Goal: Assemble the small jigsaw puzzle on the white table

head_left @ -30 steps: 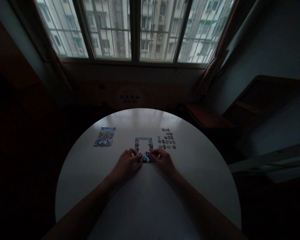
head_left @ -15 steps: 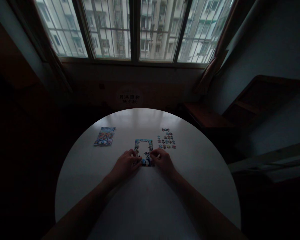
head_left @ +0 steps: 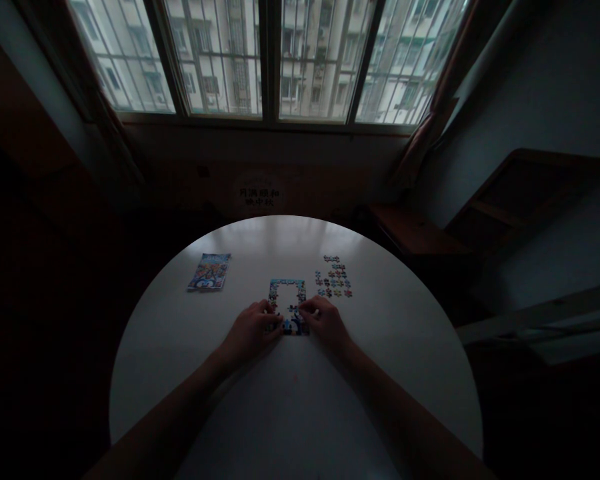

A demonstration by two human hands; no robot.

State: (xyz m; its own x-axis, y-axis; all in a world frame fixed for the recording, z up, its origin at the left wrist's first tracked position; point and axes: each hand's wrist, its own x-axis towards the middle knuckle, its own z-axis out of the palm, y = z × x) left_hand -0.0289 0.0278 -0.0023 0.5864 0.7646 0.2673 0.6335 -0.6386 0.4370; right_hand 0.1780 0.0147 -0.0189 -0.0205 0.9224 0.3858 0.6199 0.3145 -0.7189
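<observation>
A partly assembled jigsaw puzzle (head_left: 287, 283) lies on the white table, its border joined around a bare middle and dark blue pieces along its near end. My left hand (head_left: 254, 327) rests at its lower left edge, fingers bent and closed on that side. On the opposite side my right hand (head_left: 325, 323) has thumb and forefinger pinched at the right border. By those fingertips a small jigsaw piece (head_left: 293, 308) shows inside the frame; the fingers partly cover it. Both hands hide parts of the puzzle's sides.
Loose jigsaw pieces (head_left: 336, 283) lie in rough rows right of the puzzle. A colourful picture sheet or packet (head_left: 210, 272) lies at the left of the round white table (head_left: 290, 413). Beyond stand a barred window (head_left: 310, 60) and a low brown wooden surface (head_left: 410, 230) at right.
Almost nothing differs. Both hands stay at the puzzle's sides, with only a very slight shift of the right fingertips.
</observation>
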